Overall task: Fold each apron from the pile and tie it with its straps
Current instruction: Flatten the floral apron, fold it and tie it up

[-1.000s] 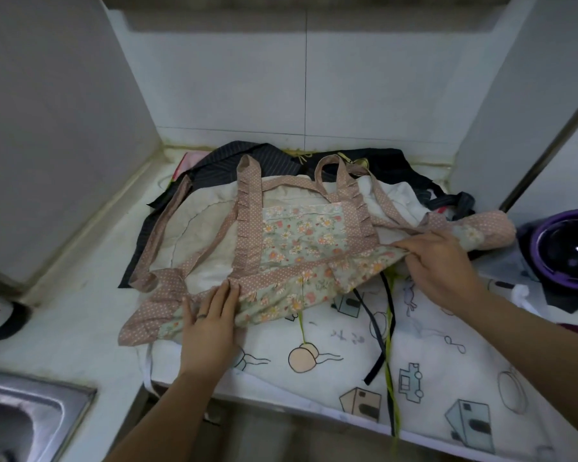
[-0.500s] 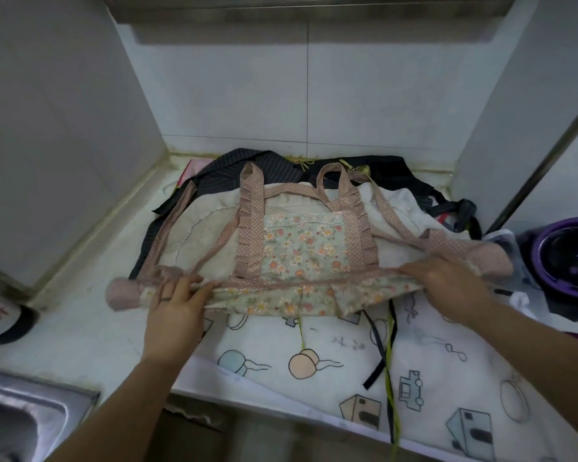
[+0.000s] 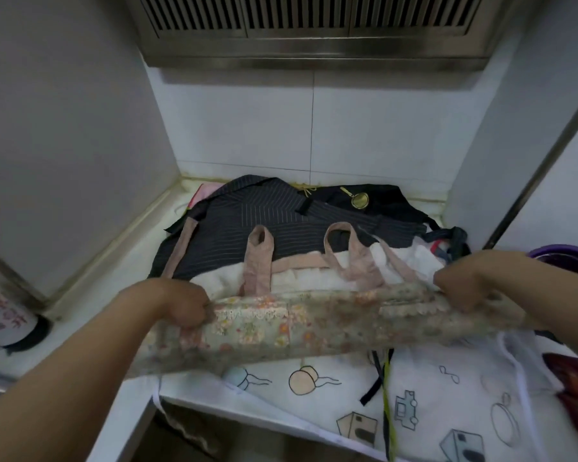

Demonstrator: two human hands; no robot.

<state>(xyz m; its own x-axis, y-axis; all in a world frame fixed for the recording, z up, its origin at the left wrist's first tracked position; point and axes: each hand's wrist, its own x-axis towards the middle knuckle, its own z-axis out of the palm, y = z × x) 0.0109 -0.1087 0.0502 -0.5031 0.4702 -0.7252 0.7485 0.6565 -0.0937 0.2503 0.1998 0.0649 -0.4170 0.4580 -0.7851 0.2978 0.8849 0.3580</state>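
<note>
1. Count: two bare hands and one green-and-pink floral fabric apron (image 3: pixel 297 328) held between them. Two pink looped shoulder straps (image 3: pixel 259 258) rise from it, and one long pink tie strap (image 3: pixel 181 251) trails off beyond the left fingers. Three more garments make up the pile: a dark pinstriped apron (image 3: pixel 247 221), a black apron with a round gold emblem (image 3: pixel 374 201) and a white apron printed with cartoon drawings (image 3: pixel 447 395).
2. The left hand (image 3: pixel 181 303) is clenched, its fingers (image 3: pixel 196 313) curled round the floral fabric apron's upper edge.
3. The right hand (image 3: pixel 464 288) grips the same edge at the other end, fingers (image 3: pixel 474 301) curled into the cloth. Blur hides the finer detail of both grasps.
4. The floral fabric apron spans from one set of fingers to the other as a wide, drooping band, hanging just below the knuckles. The looped shoulder straps lie beyond the fingers, on the dark pinstriped apron.
5. The white apron lies beneath and nearer than the fingers, and the black apron is farthest beyond them.
6. All of this rests on a white stone countertop (image 3: pixel 114 268) in a recess of white tiled wall (image 3: pixel 381 128), under a steel slatted range hood (image 3: pixel 314 31). A purple round bowl (image 3: pixel 548 254) sits just past the right fingers.
</note>
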